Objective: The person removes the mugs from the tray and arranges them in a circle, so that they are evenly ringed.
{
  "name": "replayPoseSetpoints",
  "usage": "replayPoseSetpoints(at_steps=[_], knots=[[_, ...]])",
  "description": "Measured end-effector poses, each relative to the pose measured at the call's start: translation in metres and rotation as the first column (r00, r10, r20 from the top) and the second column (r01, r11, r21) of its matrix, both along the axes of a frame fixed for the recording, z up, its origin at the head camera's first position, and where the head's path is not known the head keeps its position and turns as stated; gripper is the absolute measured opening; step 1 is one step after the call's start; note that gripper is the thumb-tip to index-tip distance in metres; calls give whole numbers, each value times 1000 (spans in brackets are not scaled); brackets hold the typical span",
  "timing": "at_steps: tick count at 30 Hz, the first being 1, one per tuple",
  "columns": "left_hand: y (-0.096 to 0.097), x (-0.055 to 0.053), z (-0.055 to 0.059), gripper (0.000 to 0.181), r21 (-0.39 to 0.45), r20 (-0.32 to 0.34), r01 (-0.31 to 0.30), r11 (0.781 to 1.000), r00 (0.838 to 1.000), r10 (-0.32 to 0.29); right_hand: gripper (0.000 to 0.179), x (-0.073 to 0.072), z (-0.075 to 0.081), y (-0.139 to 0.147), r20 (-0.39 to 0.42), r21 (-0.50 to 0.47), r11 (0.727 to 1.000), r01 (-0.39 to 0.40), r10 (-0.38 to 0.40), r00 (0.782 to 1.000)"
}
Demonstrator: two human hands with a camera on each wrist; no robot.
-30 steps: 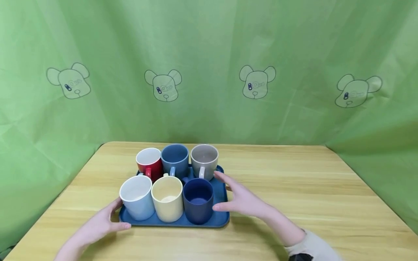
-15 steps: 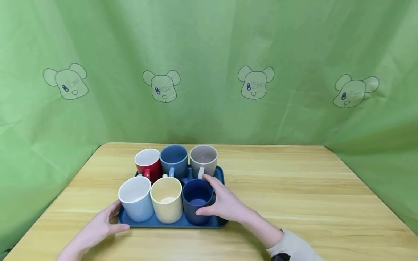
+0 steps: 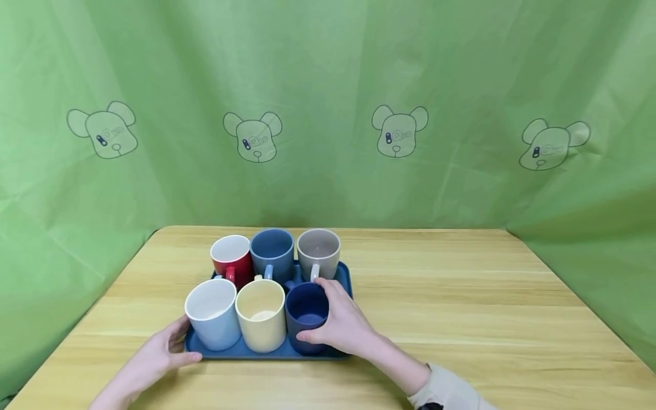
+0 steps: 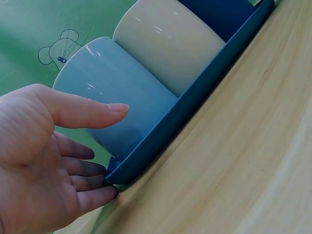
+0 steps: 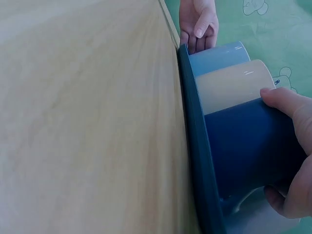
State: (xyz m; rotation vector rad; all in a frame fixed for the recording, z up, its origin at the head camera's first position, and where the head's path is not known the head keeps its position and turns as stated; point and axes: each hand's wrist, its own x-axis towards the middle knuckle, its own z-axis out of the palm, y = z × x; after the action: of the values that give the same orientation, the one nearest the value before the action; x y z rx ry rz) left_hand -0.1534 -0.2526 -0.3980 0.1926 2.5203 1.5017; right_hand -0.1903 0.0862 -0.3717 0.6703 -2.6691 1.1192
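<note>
A blue tray (image 3: 248, 354) lies on the wooden table with two rows of mugs standing on it. My right hand (image 3: 345, 322) grips the navy mug (image 3: 302, 336) at the front right, thumb on its near side and fingers round its far right side. In the right wrist view the navy mug (image 5: 253, 146) fills the space beside my thumb. My left hand (image 3: 156, 353) is at the tray's front left corner, fingertips at the edge and thumb apart, close to the light blue mug (image 3: 217, 333). Between these front mugs stands a cream mug (image 3: 262, 330).
Behind the front row stand a red mug (image 3: 241, 267) with a white inside, a medium blue mug (image 3: 279, 265) and a grey mug (image 3: 325, 262), handles toward me. The wooden table (image 3: 461, 296) stretches to the right, with a green curtain (image 3: 328, 188) behind it.
My right hand has moved left from beside the tray and closed round the navy mug. My left hand stays at the tray corner; the mugs keep their places.
</note>
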Motion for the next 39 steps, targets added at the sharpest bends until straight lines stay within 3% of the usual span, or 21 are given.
replayPoseSetpoints(at_steps=[12,20,28,39], knots=[[1,-2,-1,85,-10,18,2,1000,1000,-1,90,1,-2,12,-5,-37,998,46,-46,999],[-1,-1,1,86,-29,26,-6,1000,1000,6,90,10,22,33,7,-46,997,62,-62,998],[-2,2,1,86,-25,41,-4,1000,999,5,91,20,40,68,-44,-38,995,94,-95,994],[-5,3,0,86,-4,27,6,1000,1000,-6,92,-7,50,133,-61,17,959,284,-282,957]])
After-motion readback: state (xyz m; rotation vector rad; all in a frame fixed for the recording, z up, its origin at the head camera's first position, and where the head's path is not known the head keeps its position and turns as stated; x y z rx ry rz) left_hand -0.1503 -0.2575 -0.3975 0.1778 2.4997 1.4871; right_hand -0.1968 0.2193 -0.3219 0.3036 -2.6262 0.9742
